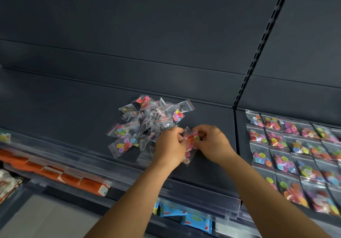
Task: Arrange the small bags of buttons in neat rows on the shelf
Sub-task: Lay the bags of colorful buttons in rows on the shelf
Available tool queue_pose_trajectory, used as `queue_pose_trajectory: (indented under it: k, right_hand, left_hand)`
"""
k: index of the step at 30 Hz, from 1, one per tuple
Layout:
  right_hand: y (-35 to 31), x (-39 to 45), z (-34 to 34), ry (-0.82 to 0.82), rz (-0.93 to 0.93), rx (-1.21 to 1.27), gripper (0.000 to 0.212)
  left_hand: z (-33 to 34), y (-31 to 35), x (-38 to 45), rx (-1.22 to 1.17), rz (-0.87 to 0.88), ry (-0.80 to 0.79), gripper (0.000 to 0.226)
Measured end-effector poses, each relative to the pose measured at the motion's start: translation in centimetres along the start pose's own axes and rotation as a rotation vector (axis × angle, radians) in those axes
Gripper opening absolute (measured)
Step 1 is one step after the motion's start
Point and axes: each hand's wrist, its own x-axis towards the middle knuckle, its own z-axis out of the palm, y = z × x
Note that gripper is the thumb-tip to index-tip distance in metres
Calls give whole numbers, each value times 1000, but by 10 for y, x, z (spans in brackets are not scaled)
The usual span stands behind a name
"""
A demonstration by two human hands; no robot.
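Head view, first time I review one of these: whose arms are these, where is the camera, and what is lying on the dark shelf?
The camera sits on a person's head, looking down along their own bare arms. The left hand and right hand together pinch one small clear bag of buttons. Behind them, on the dark shelf, lies a loose heap of bags not yet sorted. To the right, finished rows of bags lie flat side by side. Orange packs and blue packs sit on the shelves below.
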Motion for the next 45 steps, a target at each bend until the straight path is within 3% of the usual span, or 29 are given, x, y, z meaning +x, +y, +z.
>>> queue_pose_trajectory:
  k: [3,6,9,13,17,20,26,36,45]
  right_hand:
    - [-4,-7,-10,41,25,222,28]
    - [-12,-15,-19,2,127,661,18]
    - [-14,-22,-27,109,151,858,11]
    - [-3,-34,-43,214,125,834,6]
    - [12,-49,-66,262,164,1000,9]
    - [27,-60,-83,313,175,1069,9]
    - [66,-73,-128,353,151,980,6]
    - [178,-83,-224,435,172,1001,9]
    - [273,-79,-297,370,243,986,15]
  left_hand:
    - [-4,2,2,-251,-47,32,26]
    - [-7,11,4,-439,-64,3,26]
    - [-5,24,4,-545,-39,-62,25]
    - [3,45,1,-655,-67,-178,17]
    - [21,64,-2,-643,-44,-272,6]
    - [36,81,-5,-619,-13,-319,14]
    - [70,120,-11,-596,14,-377,6]
    - [188,219,-28,-586,22,-293,8]
    - [281,286,-30,-523,-30,-207,12]
